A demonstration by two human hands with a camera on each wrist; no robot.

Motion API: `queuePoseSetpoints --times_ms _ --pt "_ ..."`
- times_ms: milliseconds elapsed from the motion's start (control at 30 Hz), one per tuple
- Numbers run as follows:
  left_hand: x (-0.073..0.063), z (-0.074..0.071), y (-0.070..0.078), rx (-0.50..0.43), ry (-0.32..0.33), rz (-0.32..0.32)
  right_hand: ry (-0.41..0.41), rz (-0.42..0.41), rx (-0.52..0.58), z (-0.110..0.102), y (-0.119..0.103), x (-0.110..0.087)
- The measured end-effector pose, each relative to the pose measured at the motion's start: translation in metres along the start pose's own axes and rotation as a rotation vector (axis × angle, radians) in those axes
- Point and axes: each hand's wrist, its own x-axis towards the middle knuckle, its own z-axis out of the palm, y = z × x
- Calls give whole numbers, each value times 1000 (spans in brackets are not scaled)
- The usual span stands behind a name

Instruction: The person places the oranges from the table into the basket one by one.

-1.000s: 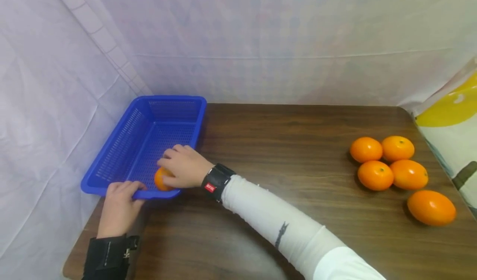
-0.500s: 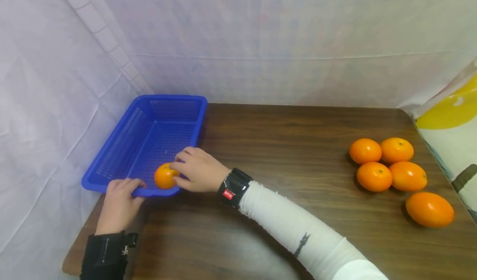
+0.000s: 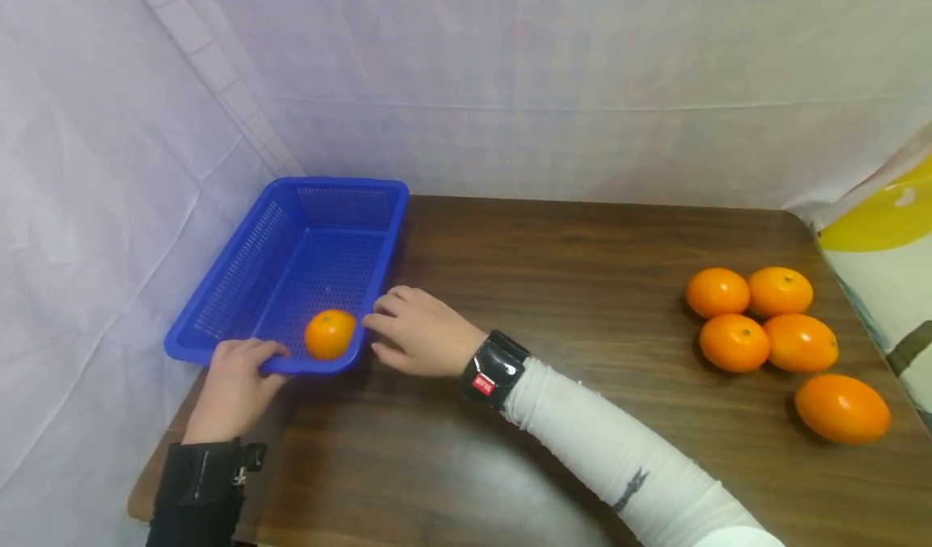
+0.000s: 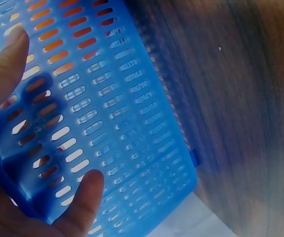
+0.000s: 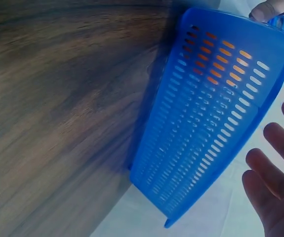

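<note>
A blue plastic basket [image 3: 240, 280] with slotted walls stands at the left of the table. One orange [image 3: 330, 335] lies inside it, in the near right corner. My left hand [image 3: 236, 389] grips the basket's near rim, fingers over the edge and thumb outside. Just beyond the right rim is my right hand [image 3: 425, 335], holding nothing, its fingers loosely bent. In the right wrist view those fingers [image 5: 265, 170] stand apart from the basket wall [image 5: 201, 118]. Through the slots in the left wrist view, orange colour shows behind the basket wall [image 4: 146, 126].
Several oranges [image 3: 734, 342] lie grouped at the right side of the brown wooden table [image 3: 553, 288], one nearer the front. White cloth [image 3: 553, 69] hangs behind the table and along its left. A yellow-patterned cloth [image 3: 874, 215] shows beyond the right edge.
My right hand has let go of the orange and drawn back rightward out of the basket. The orange stays in the corner. My left hand keeps its grip on the rim.
</note>
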Motion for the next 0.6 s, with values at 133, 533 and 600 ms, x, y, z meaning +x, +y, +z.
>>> queuePoseSetpoints --times_ms 133,533,600 --pt "0 -1 1 1 -12 -10 18 -3 10 -3 0 -7" --pt "0 -2 0 -1 -74 -75 15 8 -8 -2 -4 -36" --pt "0 -2 -1 1 -59 -54 17 19 -14 -1 -3 -41"
